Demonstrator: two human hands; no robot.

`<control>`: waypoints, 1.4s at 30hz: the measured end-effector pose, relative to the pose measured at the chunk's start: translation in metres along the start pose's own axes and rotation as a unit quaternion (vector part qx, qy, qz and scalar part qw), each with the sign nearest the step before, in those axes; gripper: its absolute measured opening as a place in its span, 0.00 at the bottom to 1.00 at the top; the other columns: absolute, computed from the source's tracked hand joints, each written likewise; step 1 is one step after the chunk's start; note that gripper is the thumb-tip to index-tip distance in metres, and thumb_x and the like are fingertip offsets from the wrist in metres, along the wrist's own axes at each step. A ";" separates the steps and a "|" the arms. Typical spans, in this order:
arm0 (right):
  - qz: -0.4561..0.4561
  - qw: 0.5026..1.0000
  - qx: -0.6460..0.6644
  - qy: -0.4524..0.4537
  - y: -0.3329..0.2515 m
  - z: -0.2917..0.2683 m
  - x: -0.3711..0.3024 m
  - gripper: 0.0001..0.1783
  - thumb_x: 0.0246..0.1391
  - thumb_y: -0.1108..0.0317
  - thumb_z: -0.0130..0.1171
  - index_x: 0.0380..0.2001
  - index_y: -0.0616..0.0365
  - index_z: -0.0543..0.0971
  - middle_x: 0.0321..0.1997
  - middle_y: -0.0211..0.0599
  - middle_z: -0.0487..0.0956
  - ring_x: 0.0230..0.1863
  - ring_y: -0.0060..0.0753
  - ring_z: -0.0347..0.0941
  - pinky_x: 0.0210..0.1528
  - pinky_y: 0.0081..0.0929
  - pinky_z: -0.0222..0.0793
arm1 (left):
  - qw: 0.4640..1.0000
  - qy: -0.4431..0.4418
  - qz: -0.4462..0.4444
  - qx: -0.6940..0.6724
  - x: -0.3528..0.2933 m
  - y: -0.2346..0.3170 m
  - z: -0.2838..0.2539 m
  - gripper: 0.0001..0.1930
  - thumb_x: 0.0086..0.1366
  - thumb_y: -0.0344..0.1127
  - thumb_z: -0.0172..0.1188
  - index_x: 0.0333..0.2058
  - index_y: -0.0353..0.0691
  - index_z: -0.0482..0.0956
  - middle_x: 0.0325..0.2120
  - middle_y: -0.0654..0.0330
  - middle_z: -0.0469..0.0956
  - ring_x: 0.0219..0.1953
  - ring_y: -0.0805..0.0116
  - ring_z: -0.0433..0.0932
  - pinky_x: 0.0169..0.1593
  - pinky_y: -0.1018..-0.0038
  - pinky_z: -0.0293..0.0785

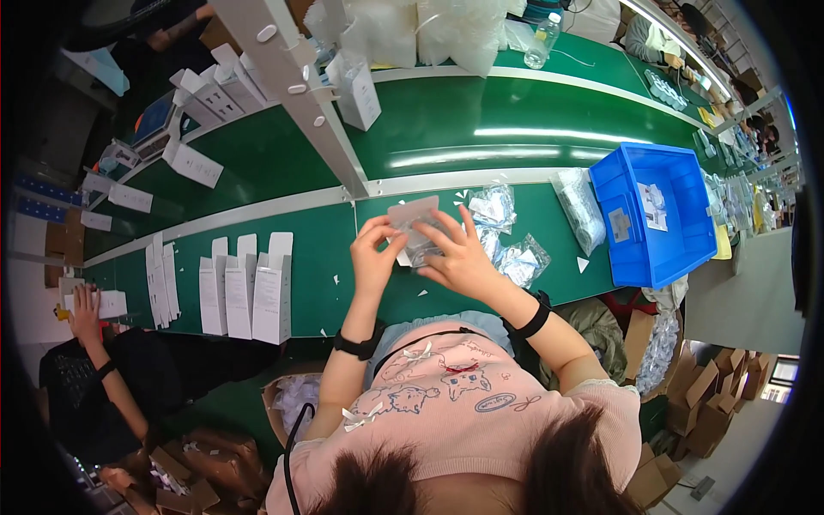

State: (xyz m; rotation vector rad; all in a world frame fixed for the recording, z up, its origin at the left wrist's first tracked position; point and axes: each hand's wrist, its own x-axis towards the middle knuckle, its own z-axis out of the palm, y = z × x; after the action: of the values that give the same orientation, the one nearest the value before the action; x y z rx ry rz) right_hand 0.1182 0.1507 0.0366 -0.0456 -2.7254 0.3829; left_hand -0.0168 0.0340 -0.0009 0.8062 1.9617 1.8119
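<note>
Cartons (pixel 272 300) stand left of the fingers (pixel 469 226), bare worktop (pixel 322 249) between, its near edge behind them. Left hand (pixel 372 256), pointing forward, pinches a pale box (pixel 413 210); right hand (pixel 464 257), slanting inward, spreads fingers over it, their grip unclear. Clear bags (pixel 492 208) and a blue bin (pixel 627 263) lie right of the fingers

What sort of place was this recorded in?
Probably a packing workshop: upright white cartons stand lined up on a long green bench, with clear-bagged items and a blue bin toward the right.
</note>
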 end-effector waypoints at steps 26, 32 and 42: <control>0.316 0.904 0.165 0.234 0.314 0.063 0.099 0.55 0.28 0.59 0.68 0.59 0.51 0.47 0.57 0.46 0.56 0.58 0.49 0.51 0.56 0.37 0.53 | 0.878 -0.314 -0.147 0.329 -0.029 -0.066 -0.027 0.47 0.41 0.42 0.67 0.58 0.43 0.48 0.58 0.45 0.46 0.57 0.46 0.50 0.57 0.57 0.49; 0.617 0.680 -0.231 -0.321 0.315 0.004 -0.027 0.45 0.32 0.50 0.65 0.56 0.36 0.57 0.62 0.50 0.47 0.61 0.66 0.37 0.51 0.72 0.42 | 0.887 -0.385 -0.118 0.225 -0.041 -0.105 -0.044 0.46 0.41 0.40 0.67 0.57 0.39 0.49 0.57 0.45 0.50 0.55 0.50 0.55 0.57 0.63 0.53; 0.522 0.835 0.142 0.097 0.227 -0.034 -0.104 0.38 0.40 0.72 0.58 0.56 0.52 0.52 0.49 0.44 0.64 0.50 0.42 0.64 0.49 0.35 0.62 | 0.959 -0.120 0.087 0.241 0.025 -0.010 0.006 0.45 0.37 0.31 0.69 0.55 0.45 0.53 0.53 0.53 0.53 0.53 0.60 0.58 0.53 0.67 0.60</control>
State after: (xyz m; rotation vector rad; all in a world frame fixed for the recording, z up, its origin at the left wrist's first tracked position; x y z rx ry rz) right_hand 0.2221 0.3694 -0.0333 -1.4274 -2.1533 0.9894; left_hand -0.0336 0.0541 -0.0081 1.3157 2.2483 1.2451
